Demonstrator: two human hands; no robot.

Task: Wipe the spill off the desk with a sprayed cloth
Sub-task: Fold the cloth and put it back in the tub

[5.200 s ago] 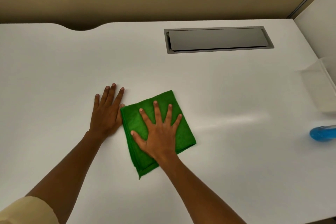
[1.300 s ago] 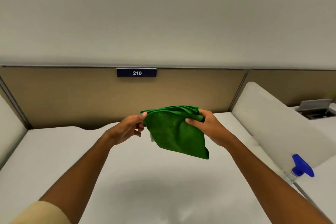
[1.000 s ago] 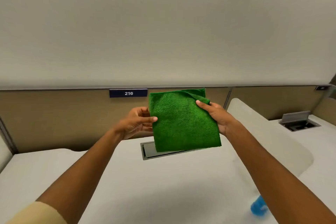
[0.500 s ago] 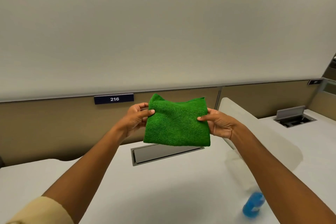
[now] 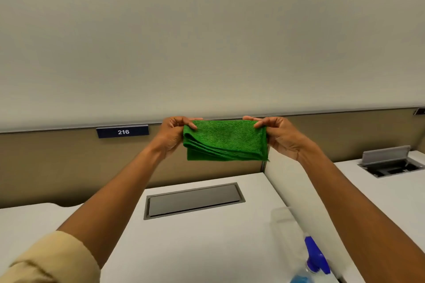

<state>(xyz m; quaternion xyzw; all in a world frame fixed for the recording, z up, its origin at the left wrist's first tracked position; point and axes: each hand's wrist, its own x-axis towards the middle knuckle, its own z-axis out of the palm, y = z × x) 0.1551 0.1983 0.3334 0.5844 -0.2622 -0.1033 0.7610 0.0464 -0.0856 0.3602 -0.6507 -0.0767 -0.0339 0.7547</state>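
Observation:
A folded green cloth (image 5: 226, 140) hangs in the air well above the white desk (image 5: 207, 248), in front of the tan partition. My left hand (image 5: 172, 134) pinches its upper left corner and my right hand (image 5: 279, 135) pinches its upper right corner, stretching it flat between them. A spray bottle (image 5: 310, 266) with a blue trigger head and blue liquid stands at the desk's lower right, below my right forearm. No spill shows on the desk surface.
A grey cable hatch (image 5: 193, 200) is set in the desk's back. A white divider (image 5: 296, 211) borders the right side, with a second desk and an open hatch (image 5: 388, 163) beyond. A "216" sign (image 5: 123, 131) sits on the partition.
The cloth was flat under my right hand on the desk; both hands lifted it, turned it and now hold it folded shorter and higher by its top corners. The view tilted up.

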